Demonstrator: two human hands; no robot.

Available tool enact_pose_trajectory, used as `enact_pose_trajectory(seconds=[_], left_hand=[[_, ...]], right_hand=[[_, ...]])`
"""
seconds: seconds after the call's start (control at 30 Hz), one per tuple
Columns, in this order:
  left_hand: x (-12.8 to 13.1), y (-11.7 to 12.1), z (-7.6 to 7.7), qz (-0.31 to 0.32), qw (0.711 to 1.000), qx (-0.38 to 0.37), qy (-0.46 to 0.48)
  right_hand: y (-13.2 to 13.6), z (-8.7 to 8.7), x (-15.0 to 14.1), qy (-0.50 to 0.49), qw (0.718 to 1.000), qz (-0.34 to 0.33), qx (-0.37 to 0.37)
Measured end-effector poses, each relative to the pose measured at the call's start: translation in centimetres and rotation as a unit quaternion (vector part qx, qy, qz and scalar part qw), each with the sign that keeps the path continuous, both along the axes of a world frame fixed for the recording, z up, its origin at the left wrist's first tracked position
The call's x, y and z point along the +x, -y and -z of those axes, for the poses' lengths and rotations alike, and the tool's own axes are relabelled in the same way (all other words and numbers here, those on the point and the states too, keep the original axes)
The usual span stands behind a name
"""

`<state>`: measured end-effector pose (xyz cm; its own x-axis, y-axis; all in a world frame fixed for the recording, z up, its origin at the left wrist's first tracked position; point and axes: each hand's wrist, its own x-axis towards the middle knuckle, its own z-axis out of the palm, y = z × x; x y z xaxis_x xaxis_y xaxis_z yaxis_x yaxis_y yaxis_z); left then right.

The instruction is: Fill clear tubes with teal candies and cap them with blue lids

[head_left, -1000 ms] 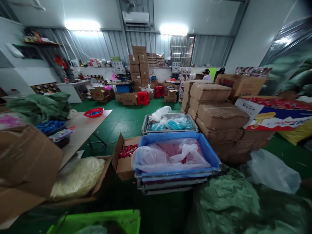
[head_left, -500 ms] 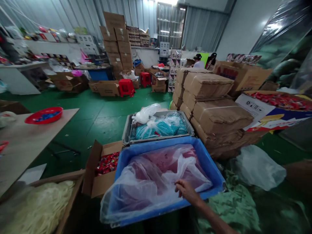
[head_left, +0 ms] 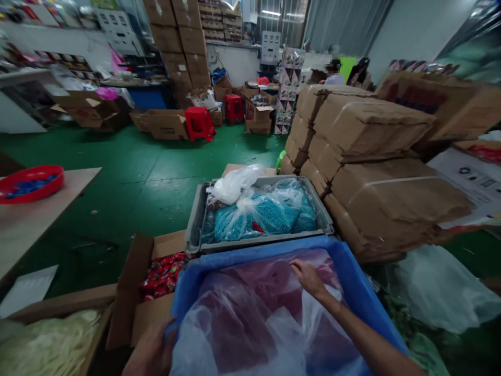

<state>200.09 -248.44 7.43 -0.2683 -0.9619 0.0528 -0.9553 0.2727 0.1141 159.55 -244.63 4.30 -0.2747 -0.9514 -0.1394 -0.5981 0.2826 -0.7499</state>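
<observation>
A large blue plastic bin (head_left: 358, 277) stands right in front of me, lined with a clear plastic bag (head_left: 219, 308) over pinkish-red contents. My right hand (head_left: 309, 279) is above the back right part of the bin, its fingers pinched on the plastic bag. At the bin's left rim is my left hand (head_left: 151, 347), blurred and partly cut off by the lower frame edge. Its fingers appear curled round the rim. Behind the blue bin, a grey crate (head_left: 326, 222) holds clear bags of turquoise beads (head_left: 262, 214) and a knotted white bag (head_left: 237, 183).
Left of the bin stand a carton (head_left: 127, 292) of red wrapped pieces and a box (head_left: 99, 334) of pale flat pieces. Stacked brown paper packages (head_left: 387, 193) crowd the right side. A table (head_left: 74, 188) bears a red basin (head_left: 55, 183). Co-workers (head_left: 334, 73) are farther back.
My view has moved closer to the bin and crate. My left hand has come into view at the bin's left rim. My right hand has moved toward the bin's back.
</observation>
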Motion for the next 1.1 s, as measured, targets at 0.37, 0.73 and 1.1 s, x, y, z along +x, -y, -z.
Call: enact_pose_trajectory(seconds=[0.37,0.73,1.1], left_hand=[[-13.1,18.7,9.6,0.140,0.968,0.144,0.150],[-12.9,20.4,11.8,0.055,0.984,0.164,-0.049],[-15.3,21.0,13.6,-0.112,0.993,0.039,0.026]], right_hand=[[20.0,7.7,0.6,-0.063,0.997,-0.051,-0.014],[25.4,13.7,3.0,-0.036,0.997,-0.068,0.009],[17.8,6.8,2.1,0.084,0.978,-0.190,-0.019]])
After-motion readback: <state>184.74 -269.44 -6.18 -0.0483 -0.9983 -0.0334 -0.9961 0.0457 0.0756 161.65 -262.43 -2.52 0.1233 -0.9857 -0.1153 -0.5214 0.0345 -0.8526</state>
